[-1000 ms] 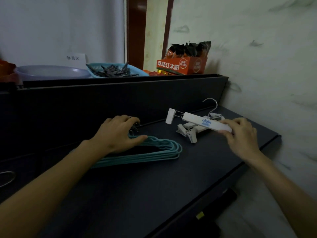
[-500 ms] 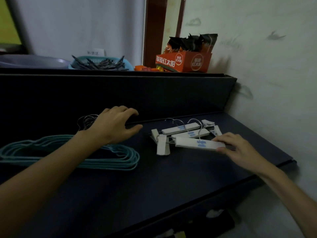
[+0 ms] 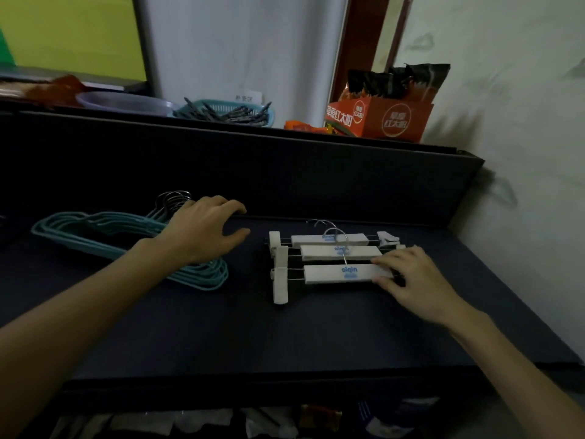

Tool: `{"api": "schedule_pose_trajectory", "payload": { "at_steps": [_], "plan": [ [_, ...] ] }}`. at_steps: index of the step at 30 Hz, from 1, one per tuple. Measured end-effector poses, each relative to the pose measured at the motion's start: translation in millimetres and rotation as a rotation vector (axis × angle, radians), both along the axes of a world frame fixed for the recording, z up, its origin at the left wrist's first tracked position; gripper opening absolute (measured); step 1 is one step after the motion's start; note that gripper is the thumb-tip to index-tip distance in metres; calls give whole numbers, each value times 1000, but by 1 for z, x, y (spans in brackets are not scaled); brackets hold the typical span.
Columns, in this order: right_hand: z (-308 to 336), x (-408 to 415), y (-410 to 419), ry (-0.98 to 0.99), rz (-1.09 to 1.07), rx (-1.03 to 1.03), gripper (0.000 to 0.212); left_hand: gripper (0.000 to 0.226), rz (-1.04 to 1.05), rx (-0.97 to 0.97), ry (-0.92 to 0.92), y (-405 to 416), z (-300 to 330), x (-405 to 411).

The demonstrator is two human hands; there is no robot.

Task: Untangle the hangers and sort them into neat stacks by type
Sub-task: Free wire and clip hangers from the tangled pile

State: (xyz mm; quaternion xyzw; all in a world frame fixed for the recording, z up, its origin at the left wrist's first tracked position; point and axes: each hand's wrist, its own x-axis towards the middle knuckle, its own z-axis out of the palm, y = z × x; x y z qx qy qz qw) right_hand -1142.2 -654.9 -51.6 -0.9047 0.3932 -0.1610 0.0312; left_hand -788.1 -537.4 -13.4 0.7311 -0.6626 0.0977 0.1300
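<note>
The white clip hanger [image 3: 346, 274] lifted a second ago now lies on the worktop [image 3: 221, 337] before two others, right hand [image 3: 414, 280] fingers pinching its end, left hand [image 3: 202, 231] relaxed over the teal hangers [image 3: 95, 231]: sorting nearly complete.

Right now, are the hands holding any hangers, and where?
The right hand pinches the right end of the nearest white clip hanger. The left hand holds nothing; it lies over the teal hangers.
</note>
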Motion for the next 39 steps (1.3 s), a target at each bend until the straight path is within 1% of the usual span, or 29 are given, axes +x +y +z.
{"api": "schedule_pose_trajectory", "payload": {
  "at_steps": [4, 6, 8, 12, 14, 16, 20, 23, 28, 34, 39],
  "plan": [
    [9, 11, -1, -24, 62, -15, 46, 54, 69, 11, -20, 18, -4, 5],
    [17, 24, 1, -65, 94, -66, 48, 55, 100, 24, -43, 28, -5, 9],
    [23, 45, 7, -89, 103, -123, 49, 56, 124, 30, -64, 40, -4, 14],
    [34, 91, 31, -89, 115, -164, 64, 61, 151, 3, -54, 72, 2, 28],
    [41, 116, 46, -78, 127, -174, 67, 65, 164, -11, -36, 95, 4, 39],
    [49, 143, 64, -68, 150, -192, 70, 61, 184, -29, -23, 122, 3, 53],
    [59, 204, 110, -53, 217, -207, 64, 63, 237, -45, -10, 184, 5, 90],
    [63, 255, 154, -62, 281, -203, 66, 64, 284, -25, -3, 239, 3, 125],
    [61, 344, 246, -91, 375, -206, 65, 52, 348, 26, -5, 344, -10, 191],
    [57, 448, 347, -94, 486, -183, 61, 59, 480, 85, -13, 471, -23, 267],
    [56, 519, 395, -66, 555, -147, 62, 69, 597, 55, 0, 544, -22, 315]
  ]
}}
